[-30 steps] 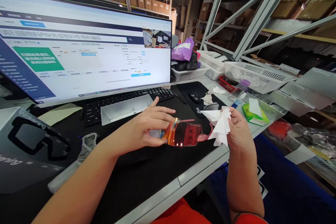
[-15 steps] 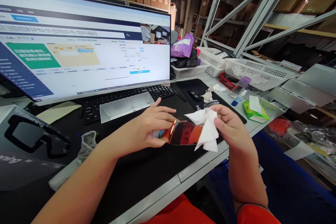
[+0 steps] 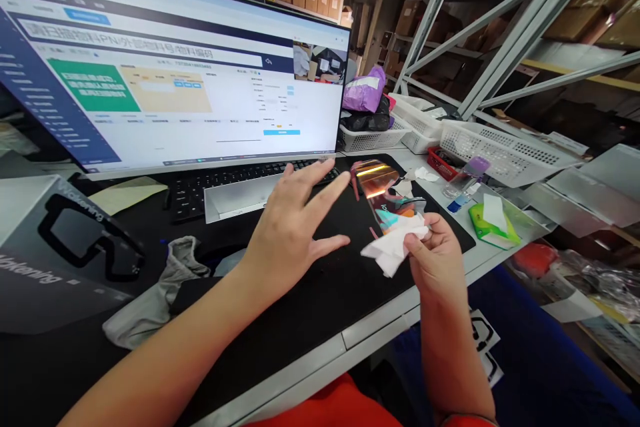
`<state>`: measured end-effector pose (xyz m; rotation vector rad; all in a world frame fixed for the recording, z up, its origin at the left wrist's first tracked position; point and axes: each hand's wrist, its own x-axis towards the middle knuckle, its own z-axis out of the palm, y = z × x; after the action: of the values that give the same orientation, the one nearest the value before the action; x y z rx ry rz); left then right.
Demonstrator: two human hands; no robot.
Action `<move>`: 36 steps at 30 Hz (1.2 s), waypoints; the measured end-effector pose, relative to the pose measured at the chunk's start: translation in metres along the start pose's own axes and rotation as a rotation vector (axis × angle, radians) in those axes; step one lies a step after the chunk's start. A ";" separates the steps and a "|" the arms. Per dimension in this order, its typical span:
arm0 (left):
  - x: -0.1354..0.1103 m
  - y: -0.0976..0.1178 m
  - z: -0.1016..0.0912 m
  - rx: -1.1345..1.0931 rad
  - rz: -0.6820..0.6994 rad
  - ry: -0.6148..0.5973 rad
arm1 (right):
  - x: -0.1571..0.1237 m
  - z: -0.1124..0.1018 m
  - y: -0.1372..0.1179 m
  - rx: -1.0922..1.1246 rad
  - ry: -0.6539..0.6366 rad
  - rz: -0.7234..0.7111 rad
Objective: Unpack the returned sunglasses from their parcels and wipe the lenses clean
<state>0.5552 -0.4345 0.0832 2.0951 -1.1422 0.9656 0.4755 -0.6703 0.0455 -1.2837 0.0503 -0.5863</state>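
My right hand pinches a crumpled white tissue together with a pair of sunglasses that has a mirrored orange-red lens, held up on end above the black desk mat. My left hand hovers just left of the glasses with its fingers spread and nothing in it. Its fingertips reach towards the black keyboard.
A wide monitor stands behind the keyboard. A grey sunglasses box and a grey cloth pouch lie at the left. White baskets, a spray bottle, a green tissue pack and a mouse sit at the right.
My left hand has let go of the sunglasses and opened. My right hand, with the tissue, now holds the glasses and has tipped them upright.
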 end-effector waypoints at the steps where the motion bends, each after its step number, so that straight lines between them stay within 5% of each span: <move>1: -0.002 0.003 0.003 -0.002 -0.060 0.045 | 0.001 0.005 0.008 0.040 0.077 -0.042; 3: -0.006 0.008 0.011 -0.024 -0.155 0.013 | 0.001 0.017 0.020 0.094 0.178 -0.085; 8: -0.016 0.022 0.038 -0.327 -0.161 -0.331 | -0.009 0.048 0.030 0.171 0.190 -0.097; 18: -0.030 0.018 0.054 -0.673 -0.232 -0.150 | -0.026 0.063 0.026 0.153 0.124 -0.046; 23: -0.031 0.019 0.051 -0.734 -0.247 -0.064 | -0.040 0.068 0.028 0.057 0.195 -0.171; 26: -0.030 0.021 0.052 -0.767 -0.212 -0.072 | -0.046 0.066 0.030 0.021 0.242 -0.215; 36: -0.013 0.018 0.036 -0.699 0.061 -0.240 | -0.036 0.041 0.001 0.264 0.127 0.018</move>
<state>0.5463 -0.4641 0.0538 1.6246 -1.4135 0.2619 0.4593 -0.6185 0.0468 -0.9887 0.0867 -0.6369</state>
